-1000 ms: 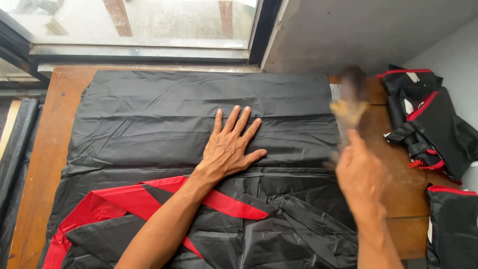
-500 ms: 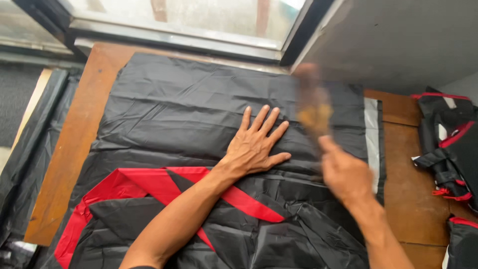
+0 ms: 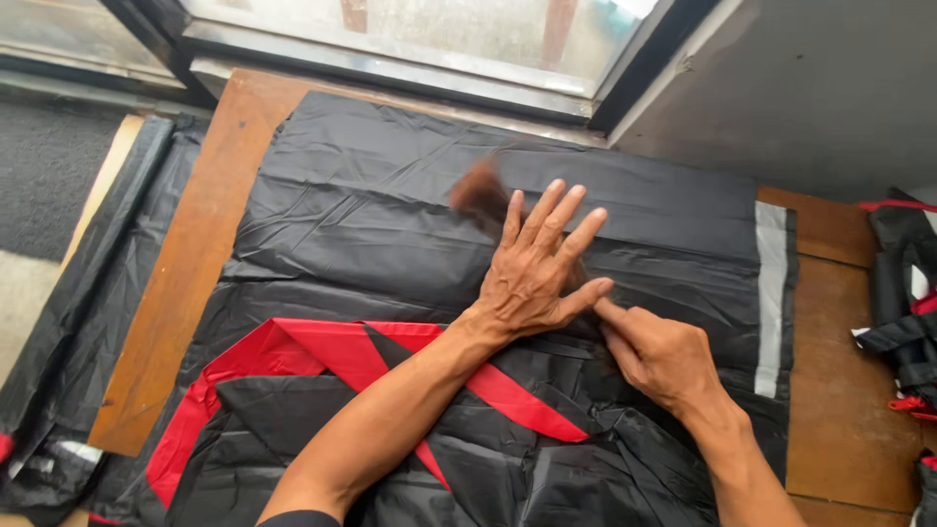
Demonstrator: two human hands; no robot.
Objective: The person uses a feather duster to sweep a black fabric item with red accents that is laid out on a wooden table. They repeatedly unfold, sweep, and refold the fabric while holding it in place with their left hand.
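Black raincoat half folded on table; my left hand flat, open; right hand grips blurred brown tool, lower part unfolded.

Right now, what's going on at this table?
A person has a black garment with red trim, possibly a raincoat, spread over a wooden table by a window. The left hand lies flat on the fabric with its fingers spread. The right hand is beside it, gripping something brown and blurred that shows past the left fingers. More black and red gear sits at the right edge.
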